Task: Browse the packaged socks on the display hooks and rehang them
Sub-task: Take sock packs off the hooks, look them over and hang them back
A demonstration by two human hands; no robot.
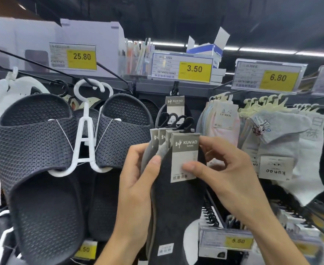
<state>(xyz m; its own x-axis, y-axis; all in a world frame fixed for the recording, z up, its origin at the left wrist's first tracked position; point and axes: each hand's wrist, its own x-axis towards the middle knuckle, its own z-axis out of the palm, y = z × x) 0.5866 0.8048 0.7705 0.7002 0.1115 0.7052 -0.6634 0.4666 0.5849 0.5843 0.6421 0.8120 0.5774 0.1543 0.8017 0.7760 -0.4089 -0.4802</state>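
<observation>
Ctr frame: fanned bunch of 4 dark grey sock pks [176,203] w/ grey-white KUN'AO card labels & black plastic hooks on top, held up in front of the display. L hand [136,188] grips the bunch from its 9 o'clock side, thumb laid across the front over lighter grey sock edges. R hand [230,175], at 3 o'clock, pinches the front card label [185,155]: thumb on its face, fingers round its R edge. Hands close together, both clamped on the same bunch, not touching each other.

At 12 o'clock of the bunch, 1 more KUN'AO pk [175,107] hangs from a black peg [175,88] under a yellow 3.50 price tag [194,68]. At 9 o'clock: black perforated rubber slides [36,146] on a white plastic hanger [84,146]. At 3 o'clock: pastel sock pks [222,123], then grey cartoon-print socks [279,129].
</observation>
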